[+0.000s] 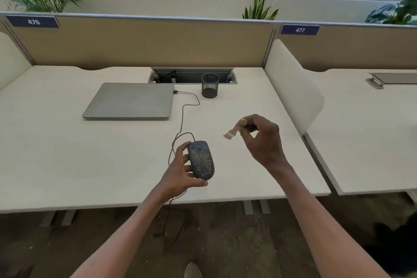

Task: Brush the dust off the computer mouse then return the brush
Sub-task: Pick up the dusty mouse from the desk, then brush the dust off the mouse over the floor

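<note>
A dark grey wired computer mouse, speckled with pale dust, is held just above the white desk by my left hand, thumb below and fingers along its left side. My right hand is up and to the right of the mouse, pinching a small brush with a tan wooden handle and pale bristles. The bristles point down and left toward the mouse, a short gap away, and look blurred.
A closed silver laptop lies at the back left, the mouse cable running to its side. A black mesh pen cup stands by the open cable tray. A white divider bounds the desk's right side.
</note>
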A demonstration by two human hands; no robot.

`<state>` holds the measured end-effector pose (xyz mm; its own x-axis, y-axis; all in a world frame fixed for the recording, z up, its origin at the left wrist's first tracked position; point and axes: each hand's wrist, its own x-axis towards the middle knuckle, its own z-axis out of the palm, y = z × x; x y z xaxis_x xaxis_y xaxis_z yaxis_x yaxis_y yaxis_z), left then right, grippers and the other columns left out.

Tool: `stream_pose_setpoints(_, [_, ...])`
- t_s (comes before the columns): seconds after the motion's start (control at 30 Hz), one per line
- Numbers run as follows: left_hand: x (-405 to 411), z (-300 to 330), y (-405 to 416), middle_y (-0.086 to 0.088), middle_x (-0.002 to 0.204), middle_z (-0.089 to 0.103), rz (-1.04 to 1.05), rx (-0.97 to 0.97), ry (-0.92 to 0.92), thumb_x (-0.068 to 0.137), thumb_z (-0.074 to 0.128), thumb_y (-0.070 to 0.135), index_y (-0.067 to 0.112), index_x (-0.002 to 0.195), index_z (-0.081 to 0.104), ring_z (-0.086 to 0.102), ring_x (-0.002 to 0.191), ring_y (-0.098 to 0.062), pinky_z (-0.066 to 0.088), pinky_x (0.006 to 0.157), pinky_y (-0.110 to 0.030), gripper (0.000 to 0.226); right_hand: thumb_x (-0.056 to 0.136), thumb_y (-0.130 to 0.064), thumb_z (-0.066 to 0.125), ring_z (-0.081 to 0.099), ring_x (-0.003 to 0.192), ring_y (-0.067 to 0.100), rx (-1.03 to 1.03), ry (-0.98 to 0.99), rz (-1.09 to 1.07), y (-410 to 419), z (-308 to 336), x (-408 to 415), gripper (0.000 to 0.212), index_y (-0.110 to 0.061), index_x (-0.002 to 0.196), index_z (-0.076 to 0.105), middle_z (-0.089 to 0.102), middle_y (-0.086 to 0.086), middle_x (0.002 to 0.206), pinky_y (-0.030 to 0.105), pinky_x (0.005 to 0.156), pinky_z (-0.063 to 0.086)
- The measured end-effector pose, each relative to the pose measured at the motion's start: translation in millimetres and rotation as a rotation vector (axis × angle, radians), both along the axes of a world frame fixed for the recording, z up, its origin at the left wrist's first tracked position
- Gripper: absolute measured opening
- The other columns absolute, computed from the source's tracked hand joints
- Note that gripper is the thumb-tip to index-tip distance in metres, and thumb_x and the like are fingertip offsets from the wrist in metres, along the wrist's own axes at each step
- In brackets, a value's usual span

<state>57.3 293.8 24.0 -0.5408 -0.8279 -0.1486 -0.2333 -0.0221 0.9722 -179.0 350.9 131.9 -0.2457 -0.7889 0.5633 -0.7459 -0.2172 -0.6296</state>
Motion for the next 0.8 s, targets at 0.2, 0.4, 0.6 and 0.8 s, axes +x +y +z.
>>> stream_pose_setpoints(0.2, [30, 16, 66, 0.001, 0.145, 0.047, 0.010, -0.009, -0.006, 0.052, 0.100, 0.022, 0.045, 0.148, 0.021, 0.072, 0.107, -0.012, 0.060, 0.084, -0.026, 0.127, 0.090, -0.004, 0.067, 0.068, 0.074, 0.016, 0.035, -0.023, 0.015, 51, -1, 24, 0.009, -0.011, 0.093, 0.062, 0.072, -0.008, 0.085, 0.026, 0.069, 0.055])
stream_pose_setpoints(0.4, [62, 29, 111, -0.007, 0.153, 0.043, -0.023, 0.001, 0.000, 0.047, 0.100, 0.031, 0.039, 0.154, 0.021, 0.066, 0.121, -0.023, 0.056, 0.100, -0.044, 0.133, 0.095, -0.008, 0.063, 0.065, 0.063, 0.019, 0.032, -0.028, 0.004, 85, 4, 58, 0.016, -0.019, 0.100, 0.052, 0.071, 0.003, 0.082, 0.028, 0.056, 0.050])
stream_pose_setpoints(0.6, [98, 29, 125, -0.009, 0.157, 0.040, -0.060, 0.003, 0.003, 0.052, 0.100, 0.028, 0.041, 0.155, 0.019, 0.061, 0.127, -0.023, 0.051, 0.107, -0.045, 0.131, 0.097, -0.009, 0.061, 0.073, 0.072, 0.022, 0.041, -0.115, -0.053, 103, 10, 93, 0.014, -0.010, 0.109, 0.055, 0.074, 0.009, 0.083, 0.023, 0.061, 0.056])
stream_pose_setpoints(0.8, [146, 20, 118, 0.002, 0.146, 0.048, -0.157, 0.012, 0.017, 0.051, 0.101, 0.034, 0.043, 0.155, 0.019, 0.064, 0.121, -0.008, 0.053, 0.104, -0.036, 0.132, 0.095, -0.009, 0.066, 0.077, 0.086, 0.029, 0.111, -0.210, -0.137, 108, 18, 150, 0.034, -0.010, 0.126, 0.050, 0.075, 0.017, 0.104, 0.037, 0.078, 0.064])
